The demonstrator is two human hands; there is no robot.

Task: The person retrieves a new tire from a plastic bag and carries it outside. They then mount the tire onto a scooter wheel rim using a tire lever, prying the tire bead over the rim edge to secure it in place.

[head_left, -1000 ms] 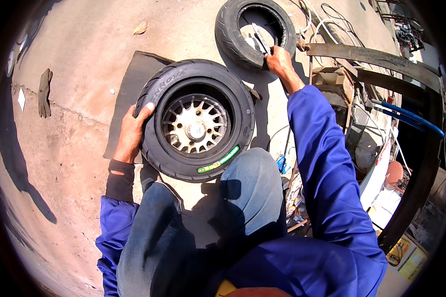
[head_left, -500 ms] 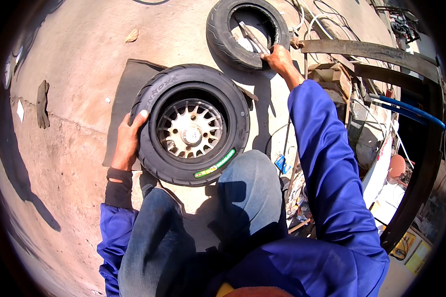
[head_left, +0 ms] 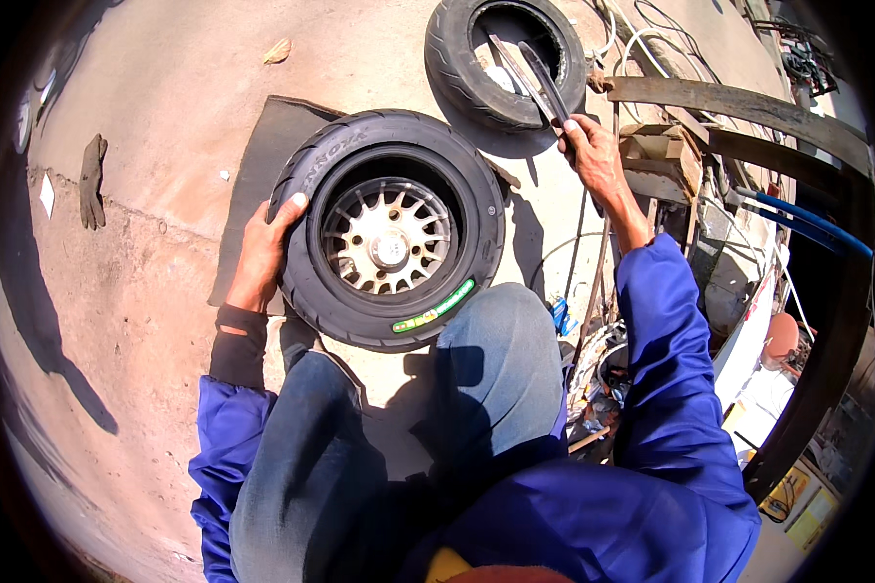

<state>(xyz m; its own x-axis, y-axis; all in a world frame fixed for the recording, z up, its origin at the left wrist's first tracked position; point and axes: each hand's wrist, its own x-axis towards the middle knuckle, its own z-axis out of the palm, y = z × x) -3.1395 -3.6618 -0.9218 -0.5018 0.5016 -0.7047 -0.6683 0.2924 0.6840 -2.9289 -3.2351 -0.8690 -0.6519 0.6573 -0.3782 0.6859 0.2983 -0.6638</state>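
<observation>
Tire (head_left: 391, 229) with a silver wheel (head_left: 387, 236) in its middle lies flat on a dark mat (head_left: 259, 175) on the ground, right in front of my knees. My left hand (head_left: 262, 255) is pressed on its left edge, fingers curled over the black rubber and my thumb up on top. My right hand (head_left: 590, 154) is stretched far out and closed tight around two long metal bars (head_left: 533, 76). The bars stick out over a second tire (head_left: 507, 60) that has no wheel. A glove (head_left: 92, 181) lies far off to my left.
</observation>
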